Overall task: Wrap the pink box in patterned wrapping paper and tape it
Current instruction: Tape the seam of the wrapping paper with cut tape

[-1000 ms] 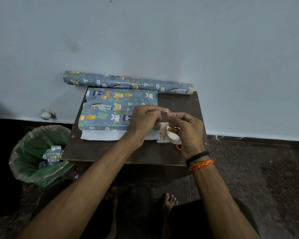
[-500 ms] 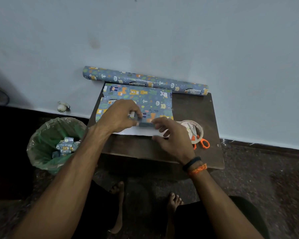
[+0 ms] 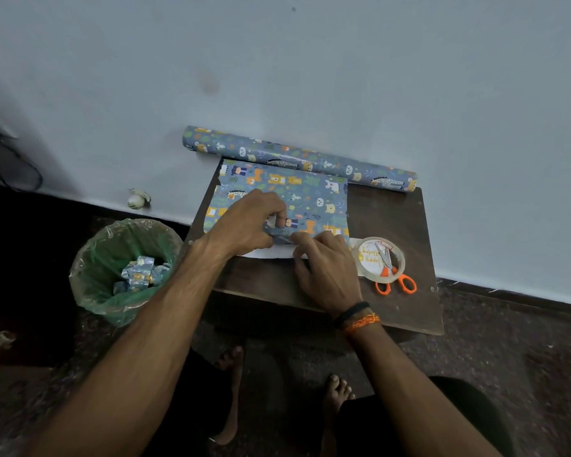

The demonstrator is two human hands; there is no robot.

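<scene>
The box is hidden under blue animal-patterned wrapping paper (image 3: pixel 310 199), which lies folded over it on the small brown table (image 3: pixel 386 219). A white strip of the paper's underside (image 3: pixel 264 253) shows along the front edge. My left hand (image 3: pixel 251 222) sits on the front edge of the wrapped box, with its thumb and curled fingers pinching a short piece of tape against the paper. My right hand (image 3: pixel 327 268) is just to its right, and its fingertips press on the seam at the front face.
The rest of the paper roll (image 3: pixel 297 156) lies at the table's back edge against the wall. A clear tape roll (image 3: pixel 379 258) and orange-handled scissors (image 3: pixel 396 282) sit right of my right hand. A green-lined bin (image 3: pixel 89 268) with paper scraps stands on the floor at the left.
Both hands came down from pulling tape in the air above the tape roll. They moved left onto the front seam of the wrapped box, uncovering the tape roll and scissors.
</scene>
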